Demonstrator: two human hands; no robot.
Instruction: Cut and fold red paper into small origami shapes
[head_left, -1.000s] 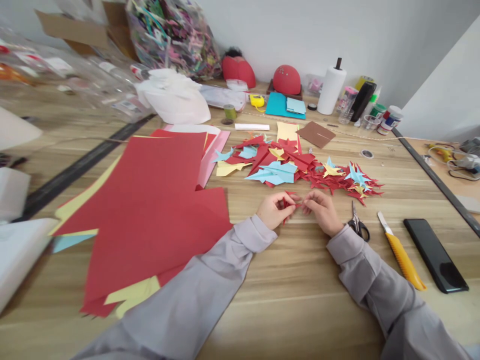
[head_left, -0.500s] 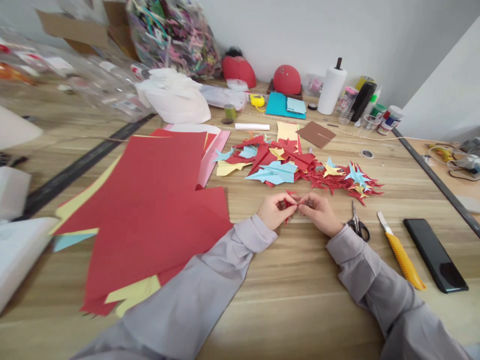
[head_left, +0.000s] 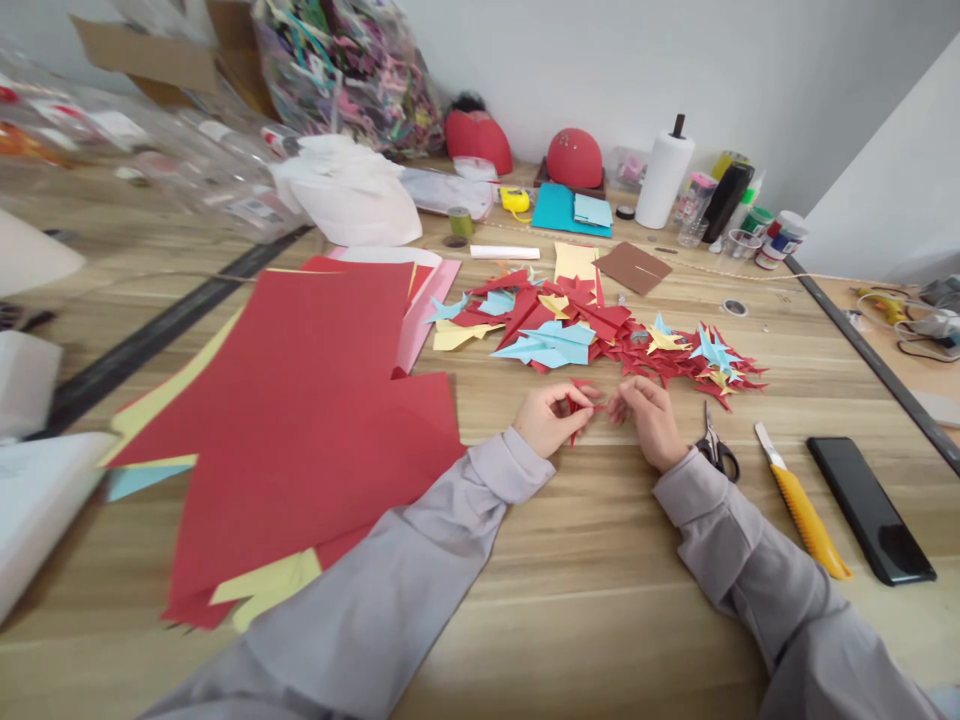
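Observation:
My left hand (head_left: pixel 551 418) pinches a small folded red paper piece (head_left: pixel 574 408) between thumb and fingers, just above the wooden table. Its narrow tips stick out above, below and to the right of the fingers. My right hand (head_left: pixel 646 415) is a short way to the right, fingers loosely bent and apart, with nothing visible in them. Behind both hands spreads a pile of folded paper pieces, mostly red (head_left: pixel 611 322), among them a light blue paper plane (head_left: pixel 551 344) and a yellow folded piece (head_left: pixel 666 340).
Large red paper sheets (head_left: pixel 322 400) cover the left side. At right lie scissors (head_left: pixel 718 450), a yellow utility knife (head_left: pixel 806 510) and a black phone (head_left: pixel 870 508). Farther back are a brown card (head_left: pixel 634 268), a teal sheet (head_left: pixel 559 208) and a white roll (head_left: pixel 665 180).
My right hand has let go of the red paper piece and moved slightly right, away from my left hand. My left hand stays in place, still pinching the piece.

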